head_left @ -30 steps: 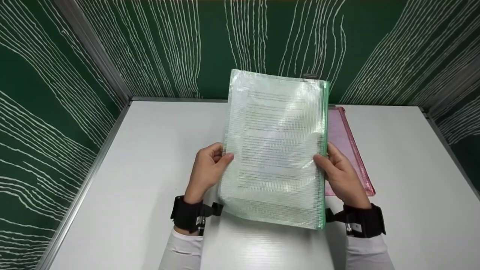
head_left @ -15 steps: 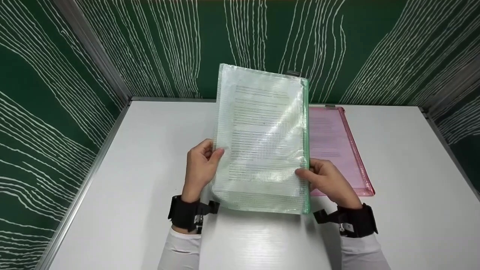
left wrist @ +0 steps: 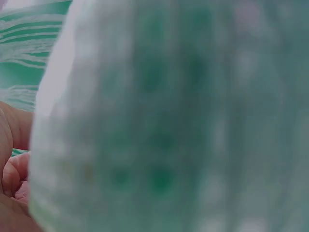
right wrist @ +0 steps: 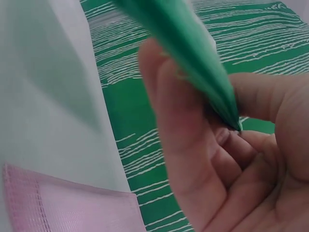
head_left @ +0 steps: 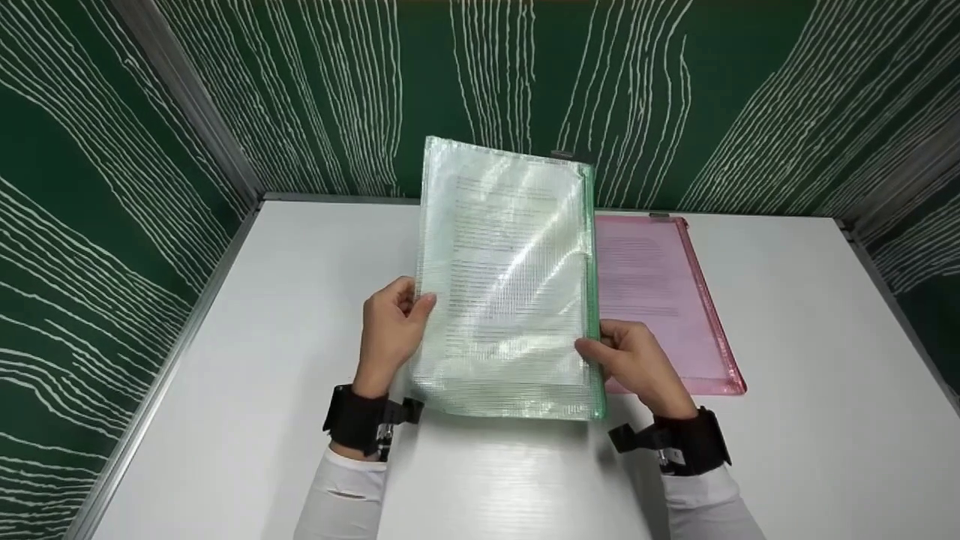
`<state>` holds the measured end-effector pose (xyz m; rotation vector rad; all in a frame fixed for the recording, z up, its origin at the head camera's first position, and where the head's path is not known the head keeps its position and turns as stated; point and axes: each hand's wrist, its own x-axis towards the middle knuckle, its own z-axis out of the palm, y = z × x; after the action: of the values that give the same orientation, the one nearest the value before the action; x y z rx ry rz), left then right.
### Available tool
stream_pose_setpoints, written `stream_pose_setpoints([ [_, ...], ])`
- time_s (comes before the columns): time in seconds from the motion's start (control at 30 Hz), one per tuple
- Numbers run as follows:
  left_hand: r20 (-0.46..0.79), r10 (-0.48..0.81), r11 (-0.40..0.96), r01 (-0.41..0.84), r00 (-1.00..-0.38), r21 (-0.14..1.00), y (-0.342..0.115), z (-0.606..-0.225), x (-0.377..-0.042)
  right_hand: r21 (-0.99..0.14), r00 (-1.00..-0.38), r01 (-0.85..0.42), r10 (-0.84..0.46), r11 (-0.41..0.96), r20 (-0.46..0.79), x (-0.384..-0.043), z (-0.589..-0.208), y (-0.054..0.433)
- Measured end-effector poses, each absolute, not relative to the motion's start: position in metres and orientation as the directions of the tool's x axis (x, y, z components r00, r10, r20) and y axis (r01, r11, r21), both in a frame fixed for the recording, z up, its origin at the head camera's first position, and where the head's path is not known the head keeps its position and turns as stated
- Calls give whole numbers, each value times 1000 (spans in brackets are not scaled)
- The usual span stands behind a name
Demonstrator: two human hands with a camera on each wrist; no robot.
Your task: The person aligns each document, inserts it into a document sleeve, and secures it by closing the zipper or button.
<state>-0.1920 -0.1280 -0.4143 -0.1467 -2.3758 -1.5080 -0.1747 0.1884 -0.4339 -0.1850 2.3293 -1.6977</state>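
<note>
Raised above the table is a clear mesh zipper pouch (head_left: 510,285) with a green edge along its right side and a printed sheet showing through. My left hand (head_left: 391,330) pinches its left edge, thumb on the front face. The right hand (head_left: 637,360) pinches the green zipper edge low on the right; in the right wrist view its fingers (right wrist: 181,111) curl behind that green edge (right wrist: 193,53). Blurred pouch mesh (left wrist: 159,121) fills most of the left wrist view. A pink zipper pouch (head_left: 660,300) with a printed sheet lies behind, its left part hidden by the green-edged one.
The white table (head_left: 810,450) runs back to green walls (head_left: 420,90) covered in wavy white lines. A metal frame edge (head_left: 165,375) borders the table's left side. Black camera straps (head_left: 356,420) sit around both wrists.
Both hands have carried the green-edged pouch leftward, uncovering more of the pink pouch. The right hand has shifted its hold lower along the green edge.
</note>
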Motion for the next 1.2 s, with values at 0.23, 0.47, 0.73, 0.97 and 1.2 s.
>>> stream_pose_setpoints([
  [0.23,292,1,563,242,-956,790,-141,-407,-204,-944,-973,33,-204,328,-105,-167,-415,170],
  [0.47,246,27,632,207,-969,747,-154,-405,-226,-925,-977,-18,-202,380,-64,-177,-415,159],
  [0.73,208,36,685,175,-978,707,-157,-411,-243,-876,-984,-86,-179,474,0,-204,-442,161],
  [0.97,151,31,720,127,-988,682,-162,-420,-253,-840,-985,-84,-171,536,-11,-215,-450,153],
  [1.2,93,20,743,77,-996,665,-170,-435,-262,-830,-978,-31,-188,557,-90,-223,-460,144],
])
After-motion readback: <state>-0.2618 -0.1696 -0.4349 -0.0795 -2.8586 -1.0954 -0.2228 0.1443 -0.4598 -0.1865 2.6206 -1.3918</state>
